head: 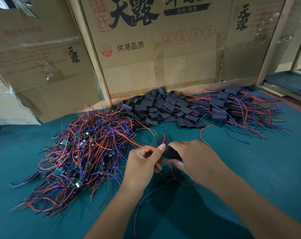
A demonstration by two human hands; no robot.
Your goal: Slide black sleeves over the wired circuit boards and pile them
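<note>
Both hands meet just in front of the heap of loose black sleeves [163, 107] on the green table [249, 169]: the left hand [142, 163] has its fingers curled, thumb and forefinger pinching a red wire [142, 147], and the right hand [193, 157] curls around 1 black sleeve [170, 152] – whatever is inside it is hidden, though wires trail out below. Left of the heap lies a tangle of bare wired boards [80, 157], right of it a pile of sleeved boards [232, 107] – behind it stand cardboard boxes [155, 49].
</note>
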